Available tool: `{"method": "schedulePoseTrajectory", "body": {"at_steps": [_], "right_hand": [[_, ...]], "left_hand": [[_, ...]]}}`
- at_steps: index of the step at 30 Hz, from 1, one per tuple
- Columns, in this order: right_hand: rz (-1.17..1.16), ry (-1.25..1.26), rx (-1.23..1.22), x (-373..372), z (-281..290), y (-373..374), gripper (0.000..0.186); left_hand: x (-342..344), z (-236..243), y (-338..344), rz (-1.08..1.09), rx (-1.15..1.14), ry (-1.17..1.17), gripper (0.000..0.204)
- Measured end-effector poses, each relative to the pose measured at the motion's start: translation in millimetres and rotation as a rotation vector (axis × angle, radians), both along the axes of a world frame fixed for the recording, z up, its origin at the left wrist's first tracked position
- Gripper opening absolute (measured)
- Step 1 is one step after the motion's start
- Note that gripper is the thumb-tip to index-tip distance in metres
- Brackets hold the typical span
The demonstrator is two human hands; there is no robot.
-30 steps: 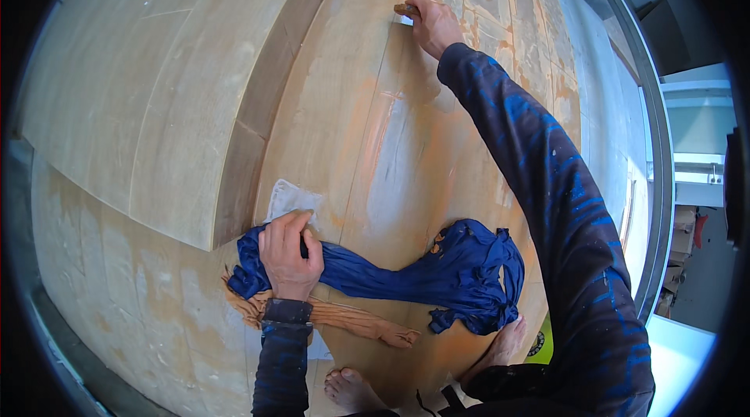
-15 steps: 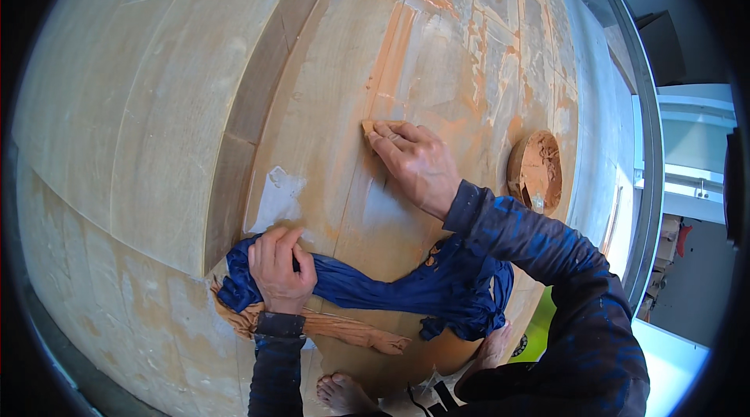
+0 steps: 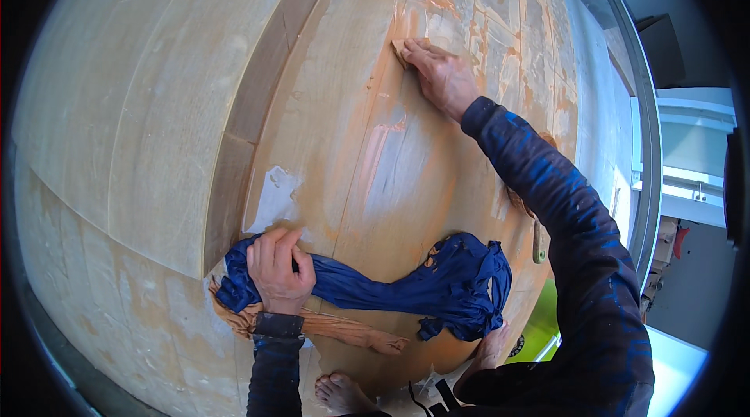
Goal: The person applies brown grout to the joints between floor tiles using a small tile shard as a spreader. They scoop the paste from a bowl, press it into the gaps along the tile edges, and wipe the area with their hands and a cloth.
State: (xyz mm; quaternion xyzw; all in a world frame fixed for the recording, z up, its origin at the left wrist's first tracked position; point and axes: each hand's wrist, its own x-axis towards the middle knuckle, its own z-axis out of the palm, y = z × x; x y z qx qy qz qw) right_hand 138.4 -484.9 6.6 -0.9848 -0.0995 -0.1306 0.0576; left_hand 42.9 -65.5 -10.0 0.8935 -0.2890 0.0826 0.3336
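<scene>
With the fingers of my right hand I pinch a small, flat tan piece down on the wood-grained floor, streaked here with chalky orange smears. The fingers of my left hand curl onto a crumpled, satiny dark-blue cloth; I cannot tell whether they grip it. A ropy peach cloth pokes from under my left sleeve. My right sleeve mostly hides something brown and curved.
</scene>
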Motion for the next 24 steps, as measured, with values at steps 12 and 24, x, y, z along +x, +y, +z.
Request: {"method": "schedulePoseTrajectory", "body": {"at_steps": [12, 24], "right_hand": [[-0.449, -0.103, 0.050, 106, -1, -40, 0.026], [0.093, 0.069, 0.131, -111, 36, 123, 0.035]], "left_hand": [[0, 2, -2, 0.010, -0.007, 0.025, 0.027], [-1, 1, 1, 0.016, -0.003, -0.008, 0.029]]}}
